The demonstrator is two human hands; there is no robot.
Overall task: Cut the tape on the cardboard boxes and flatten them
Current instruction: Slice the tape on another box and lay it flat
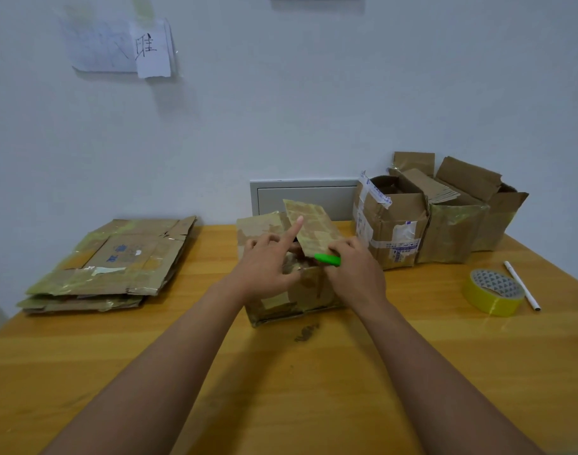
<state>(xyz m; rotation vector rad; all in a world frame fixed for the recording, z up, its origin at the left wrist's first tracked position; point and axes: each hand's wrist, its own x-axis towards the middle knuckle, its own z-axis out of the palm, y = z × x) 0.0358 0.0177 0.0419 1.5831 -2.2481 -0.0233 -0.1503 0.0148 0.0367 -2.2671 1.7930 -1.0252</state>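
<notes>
Box (291,290) sits mid-bench (314,389), top flaps up, directly under both hands. Right hand (356,274) grasps a green cutter (327,259) at the box's open top, just below the raised flap (314,228). Left hand (264,267) is over the box's left side, index finger straight and pointing up along the flap, other fingers curled; cannot tell if they grip the box. Flattened stack (110,264) far left, blue print on top, unreadable. Three untouched boxes (429,218) back right; the nearest has a shipping label, text too small. Yellow tape roll (493,292) and pen (521,285) at right. Wall note (151,50) bears one handwritten character.
</notes>
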